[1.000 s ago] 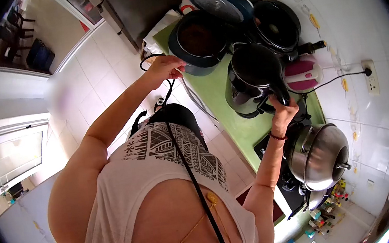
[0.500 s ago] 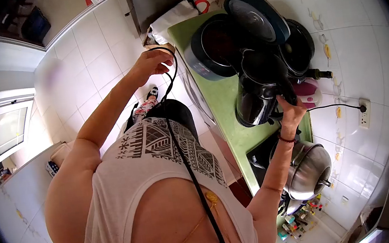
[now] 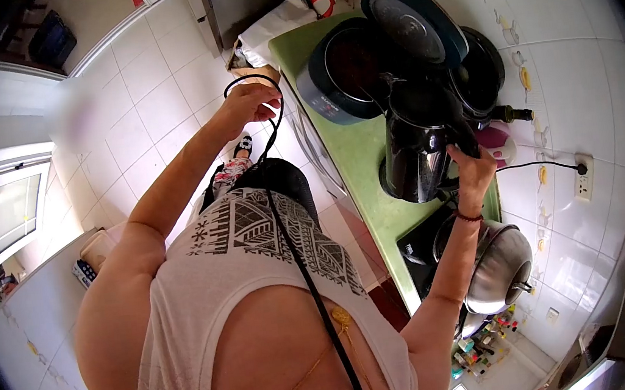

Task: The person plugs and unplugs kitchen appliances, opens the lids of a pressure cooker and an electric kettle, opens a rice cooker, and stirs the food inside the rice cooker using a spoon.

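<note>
My right hand grips the handle of a black electric kettle. The kettle is held over the counter with its top towards an open rice cooker, whose dark inside I cannot make out. The cooker's lid stands raised. At the left, my left hand is raised above the floor beside the counter, fingers curled around a black cable. The cable makes a loop about the hand and runs down across the chest.
The green counter also bears a dark pot, a bottle neck and a pink-and-white container. A metal wok with a domed lid stands nearer. A plugged cord meets the wall socket.
My right hand and the kettle have shifted slightly; the hand is a little farther right. The cable loop at my left hand has widened to the left.
</note>
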`<state>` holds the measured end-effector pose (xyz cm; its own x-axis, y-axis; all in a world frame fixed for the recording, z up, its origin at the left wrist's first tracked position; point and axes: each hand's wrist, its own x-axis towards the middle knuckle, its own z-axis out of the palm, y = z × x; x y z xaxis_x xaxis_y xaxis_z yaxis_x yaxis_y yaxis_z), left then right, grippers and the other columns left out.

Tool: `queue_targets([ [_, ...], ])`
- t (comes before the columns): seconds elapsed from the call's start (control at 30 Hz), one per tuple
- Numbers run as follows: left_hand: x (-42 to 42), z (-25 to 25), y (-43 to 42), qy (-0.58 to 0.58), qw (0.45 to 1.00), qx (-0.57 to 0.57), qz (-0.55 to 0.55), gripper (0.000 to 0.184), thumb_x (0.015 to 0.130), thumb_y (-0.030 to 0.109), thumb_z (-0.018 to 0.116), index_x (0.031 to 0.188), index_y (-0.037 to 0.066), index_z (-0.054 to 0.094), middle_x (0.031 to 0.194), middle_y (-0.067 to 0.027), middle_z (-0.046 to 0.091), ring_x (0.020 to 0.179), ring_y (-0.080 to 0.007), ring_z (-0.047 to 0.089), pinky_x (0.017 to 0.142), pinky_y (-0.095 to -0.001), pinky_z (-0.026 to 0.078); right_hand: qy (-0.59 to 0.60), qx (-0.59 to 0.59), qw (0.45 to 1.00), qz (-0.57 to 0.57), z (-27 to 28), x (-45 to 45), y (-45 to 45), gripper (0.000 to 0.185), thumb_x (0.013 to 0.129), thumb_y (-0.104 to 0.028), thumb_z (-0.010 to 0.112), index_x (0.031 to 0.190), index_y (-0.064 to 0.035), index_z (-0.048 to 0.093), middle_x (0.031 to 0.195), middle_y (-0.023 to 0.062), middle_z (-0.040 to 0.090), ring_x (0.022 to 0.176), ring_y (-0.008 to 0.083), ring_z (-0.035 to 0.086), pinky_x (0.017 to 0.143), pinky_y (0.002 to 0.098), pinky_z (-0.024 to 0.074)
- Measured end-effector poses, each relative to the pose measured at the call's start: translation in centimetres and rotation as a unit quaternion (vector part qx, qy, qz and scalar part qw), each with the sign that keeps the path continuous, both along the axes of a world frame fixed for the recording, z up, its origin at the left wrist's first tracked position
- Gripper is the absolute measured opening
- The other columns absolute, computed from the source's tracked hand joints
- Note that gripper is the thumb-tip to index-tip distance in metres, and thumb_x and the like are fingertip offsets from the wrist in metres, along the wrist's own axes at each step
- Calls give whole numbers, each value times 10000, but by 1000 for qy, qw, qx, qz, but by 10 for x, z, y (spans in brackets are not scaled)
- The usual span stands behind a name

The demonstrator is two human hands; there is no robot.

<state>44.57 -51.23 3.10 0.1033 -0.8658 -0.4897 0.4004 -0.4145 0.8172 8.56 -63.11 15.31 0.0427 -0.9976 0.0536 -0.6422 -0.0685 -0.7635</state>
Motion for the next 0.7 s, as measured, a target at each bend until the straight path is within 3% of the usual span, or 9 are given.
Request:
queue_targets([
  [0.27, -4, -5, 2, -5, 1000, 9, 7, 221, 790, 235, 547, 861, 29, 582, 807, -68, 567, 672, -143, 535, 678, -273, 451, -3, -1, 1000, 7, 1, -3, 0, 254, 613, -62, 676, 822, 67, 610, 760, 52, 628, 652, 86, 515, 626, 228, 429],
  [0.33, -6, -5, 1, -13, 1000, 22, 4, 221, 785, 235, 548, 861, 30, 581, 802, -71, 568, 674, -145, 538, 678, -272, 449, -12, -50, 998, 35, 1, -4, 1, 248, 613, -59, 677, 812, 72, 609, 758, 46, 626, 642, 79, 511, 617, 222, 426],
  [0.43, -11, -7, -1, -32, 999, 28, 0, 215, 820, 222, 488, 886, 42, 587, 808, -67, 583, 675, -131, 549, 646, -259, 451, -31, -24, 999, 23, 6, -4, 5, 249, 615, -54, 682, 813, 77, 606, 768, 48, 627, 648, 81, 513, 623, 226, 430],
  [0.6, -18, -7, -4, -17, 1000, 24, -11, 210, 781, 211, 537, 878, 31, 585, 810, -77, 579, 674, -150, 551, 658, -262, 449, -47, 24, 997, -53, 2, -16, 11, 260, 611, -34, 687, 830, 83, 609, 789, 65, 629, 676, 98, 525, 643, 241, 438],
  [0.7, -25, -8, -8, -26, 999, 38, -20, 206, 781, 204, 529, 886, 38, 590, 814, -74, 581, 677, -153, 558, 648, -262, 449, -186, -36, 980, -56, -18, -30, 20, 294, 598, -17, 690, 869, 73, 620, 811, 79, 628, 705, 112, 540, 658, 265, 439],
])
